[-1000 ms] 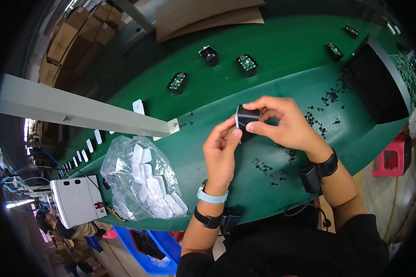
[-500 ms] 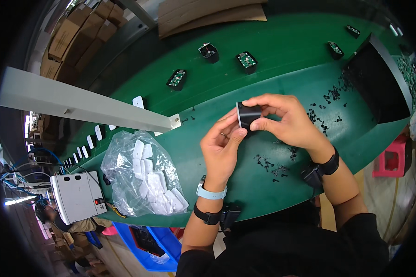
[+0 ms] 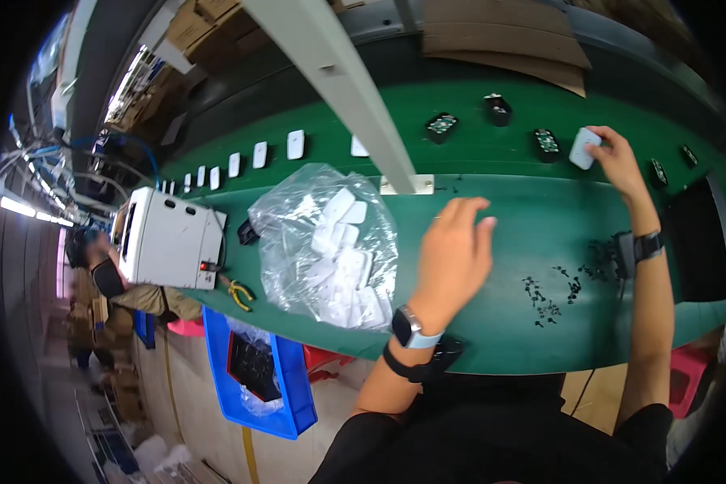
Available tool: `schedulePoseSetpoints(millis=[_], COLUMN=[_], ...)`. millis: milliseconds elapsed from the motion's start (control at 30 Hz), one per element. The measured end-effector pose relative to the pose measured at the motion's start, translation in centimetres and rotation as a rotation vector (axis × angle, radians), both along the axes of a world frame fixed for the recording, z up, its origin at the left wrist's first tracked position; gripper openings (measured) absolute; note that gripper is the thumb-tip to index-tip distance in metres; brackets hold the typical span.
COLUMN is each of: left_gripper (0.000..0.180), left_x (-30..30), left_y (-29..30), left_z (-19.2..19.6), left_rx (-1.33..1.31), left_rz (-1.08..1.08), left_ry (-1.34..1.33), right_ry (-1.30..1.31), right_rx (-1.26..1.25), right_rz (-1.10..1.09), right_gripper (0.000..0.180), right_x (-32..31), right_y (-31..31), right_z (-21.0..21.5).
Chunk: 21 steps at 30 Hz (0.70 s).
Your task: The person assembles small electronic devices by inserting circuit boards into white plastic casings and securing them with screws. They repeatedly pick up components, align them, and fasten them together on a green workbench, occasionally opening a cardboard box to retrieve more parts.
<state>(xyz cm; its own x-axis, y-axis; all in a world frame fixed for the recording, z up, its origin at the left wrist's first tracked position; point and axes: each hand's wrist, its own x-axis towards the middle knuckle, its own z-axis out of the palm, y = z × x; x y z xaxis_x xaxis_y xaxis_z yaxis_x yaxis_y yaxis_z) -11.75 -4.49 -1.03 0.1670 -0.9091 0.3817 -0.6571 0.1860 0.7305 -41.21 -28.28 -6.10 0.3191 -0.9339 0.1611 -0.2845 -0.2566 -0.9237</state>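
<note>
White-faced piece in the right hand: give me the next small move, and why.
Probably ease the right hand off the white-faced piece: it appears set on the green strip, beside an open black housing, and the left hand is away from it.

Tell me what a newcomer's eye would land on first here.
Probably the clear plastic bag of white pieces, bright against the green table, left of the left hand. Next, the white-faced piece in the right hand, at the far side toward the right; then the blue crate at lower left.
</note>
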Motion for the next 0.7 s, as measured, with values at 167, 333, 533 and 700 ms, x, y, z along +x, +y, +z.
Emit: schedulePoseSetpoints(millis=[167,333,533,700], left_gripper=[0.014,0.024,0.034,0.027], left_x=[10.5,16.3,20.1,20.1], left_y=[4.6,3.0,-0.9,0.3], left_z=[-1.4,-3.1,-4.3,-2.3], left_rx=[0.175,0.264,0.497,0.529], left_rz=[0.252,0.325,0.314,0.282], left_ry=[-0.427,-0.602,-0.719,-0.762], right_ry=[0.315,0.463,0.451,0.303], right_rx=[-0.122,-0.288,-0.470,-0.248], right_rz=[-0.121,-0.157,-0.236,0.195], right_gripper=[0.030,0.035,0.039,0.020], right_x=[-2.4,-2.0,-2.8,1.8], right_y=[-5.1,-4.4,-2.2,6.7], right_z=[-3.3,-2.3,-0.5,5.1])
